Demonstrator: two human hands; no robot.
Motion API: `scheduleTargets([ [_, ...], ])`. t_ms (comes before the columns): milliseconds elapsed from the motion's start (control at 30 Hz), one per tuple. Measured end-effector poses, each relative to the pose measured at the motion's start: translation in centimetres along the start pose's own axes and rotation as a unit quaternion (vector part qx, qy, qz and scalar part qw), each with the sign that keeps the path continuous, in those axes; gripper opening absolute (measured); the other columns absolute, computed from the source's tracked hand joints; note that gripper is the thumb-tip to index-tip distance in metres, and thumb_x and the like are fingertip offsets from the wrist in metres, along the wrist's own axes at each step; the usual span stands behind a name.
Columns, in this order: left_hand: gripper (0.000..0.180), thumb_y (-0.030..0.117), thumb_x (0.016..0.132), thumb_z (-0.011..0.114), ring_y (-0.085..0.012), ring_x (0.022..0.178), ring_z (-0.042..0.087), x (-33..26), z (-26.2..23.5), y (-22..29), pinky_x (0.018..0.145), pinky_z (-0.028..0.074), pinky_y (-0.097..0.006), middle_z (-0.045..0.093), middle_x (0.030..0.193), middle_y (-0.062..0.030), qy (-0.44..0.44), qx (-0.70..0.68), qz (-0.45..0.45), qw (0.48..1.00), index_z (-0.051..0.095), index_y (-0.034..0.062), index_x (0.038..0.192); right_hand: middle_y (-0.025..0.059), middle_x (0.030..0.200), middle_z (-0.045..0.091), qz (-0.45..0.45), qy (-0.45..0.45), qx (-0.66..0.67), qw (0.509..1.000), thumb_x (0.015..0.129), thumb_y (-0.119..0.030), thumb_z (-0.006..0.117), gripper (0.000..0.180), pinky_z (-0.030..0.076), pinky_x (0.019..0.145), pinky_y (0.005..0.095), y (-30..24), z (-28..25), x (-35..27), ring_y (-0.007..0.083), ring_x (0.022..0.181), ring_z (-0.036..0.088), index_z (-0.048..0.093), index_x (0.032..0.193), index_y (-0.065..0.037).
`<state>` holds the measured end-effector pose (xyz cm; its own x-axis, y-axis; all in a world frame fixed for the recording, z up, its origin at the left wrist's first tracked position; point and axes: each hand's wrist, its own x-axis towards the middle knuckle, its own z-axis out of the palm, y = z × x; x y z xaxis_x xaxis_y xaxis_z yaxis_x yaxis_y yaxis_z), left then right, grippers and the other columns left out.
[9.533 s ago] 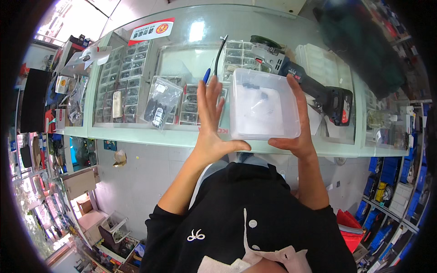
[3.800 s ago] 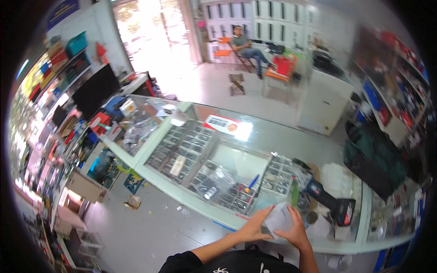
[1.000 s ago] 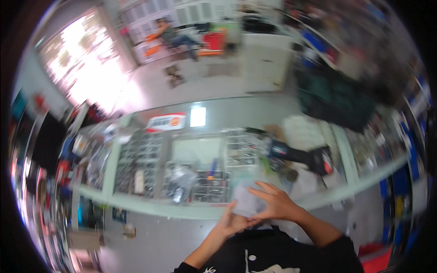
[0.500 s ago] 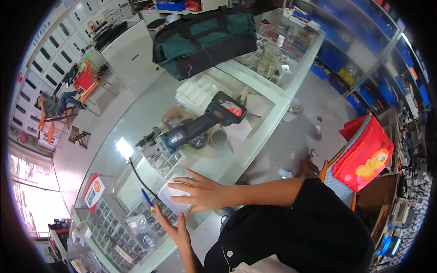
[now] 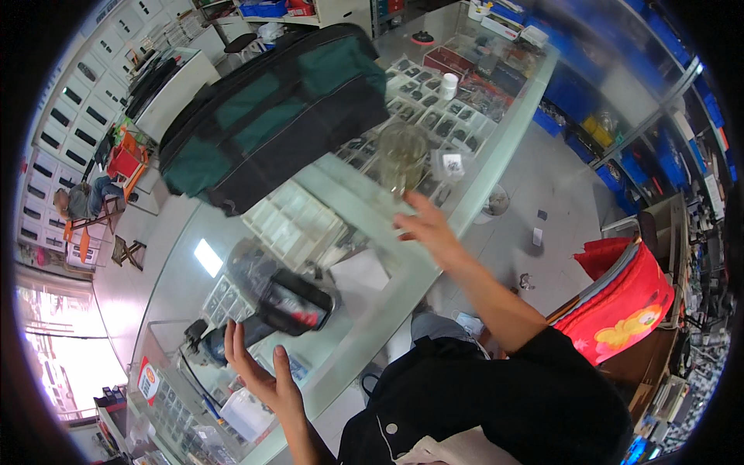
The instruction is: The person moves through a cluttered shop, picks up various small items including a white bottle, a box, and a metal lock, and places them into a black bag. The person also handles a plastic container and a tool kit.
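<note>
My left hand [image 5: 267, 380] is raised over the near left part of the glass counter, fingers spread and thumb out. Its fingers overlap the front part of a dark cordless power tool [image 5: 298, 306] with a red-marked battery; I cannot tell whether they touch it. My right hand [image 5: 434, 232] reaches across the counter's near edge, index finger stretched out, with nothing visible in it. Just beyond its fingertips stands a glass mug [image 5: 403, 151]. A small clear bag with a white label [image 5: 452, 164] lies beside the mug.
A large green and black tool bag [image 5: 271, 132] lies across the counter [image 5: 353, 186]. Near it sits a white compartment tray [image 5: 294, 221]. A blue pen [image 5: 211, 407] and a white box [image 5: 248, 415] are at the near left. A red cushion [image 5: 620, 310] hangs on a chair at right.
My right hand has moved from beside the left hand, away and to the right, toward the mug. The power tool now sits nearer my left hand. The view has shifted.
</note>
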<state>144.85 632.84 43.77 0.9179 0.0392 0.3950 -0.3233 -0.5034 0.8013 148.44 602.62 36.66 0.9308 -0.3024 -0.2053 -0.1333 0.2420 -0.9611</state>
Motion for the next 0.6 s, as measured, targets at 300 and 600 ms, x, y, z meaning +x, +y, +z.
scheduleTargets([
  [300, 0.049, 0.008, 0.076, 0.061, -0.0288, 0.124, 0.037, 11.1, 9.6, 6.2, 0.104, 0.025, -0.038, 0.042, 0.131, -0.0152, -0.102, 0.036, 0.096, 0.99, 0.049, 0.0044, 0.123, -0.004, 0.073, 0.04, 0.131, -0.076, 0.162, 0.975, 0.094, -0.036, 0.047, 0.028, 0.035, 0.063, 0.0243, -1.7, -2.9, 3.0, 0.0081, 0.068, 0.039, 0.044, 0.077, -0.013],
  [600, 0.055, 0.008, 0.076, 0.066, -0.0318, 0.118, 0.042, 14.2, 24.3, 5.9, 0.097, 0.035, -0.036, 0.04, 0.128, -0.018, -0.314, -0.068, 0.089, 0.943, 0.043, 0.0042, 0.126, 0.0001, 0.074, 0.039, 0.07, -0.015, 0.121, 0.99, 0.098, -0.028, 0.039, 0.029, 0.033, 0.061, 0.0255, -10.8, -16.0, 0.4, 0.0117, 0.066, 0.035, 0.043, 0.076, -0.01],
])
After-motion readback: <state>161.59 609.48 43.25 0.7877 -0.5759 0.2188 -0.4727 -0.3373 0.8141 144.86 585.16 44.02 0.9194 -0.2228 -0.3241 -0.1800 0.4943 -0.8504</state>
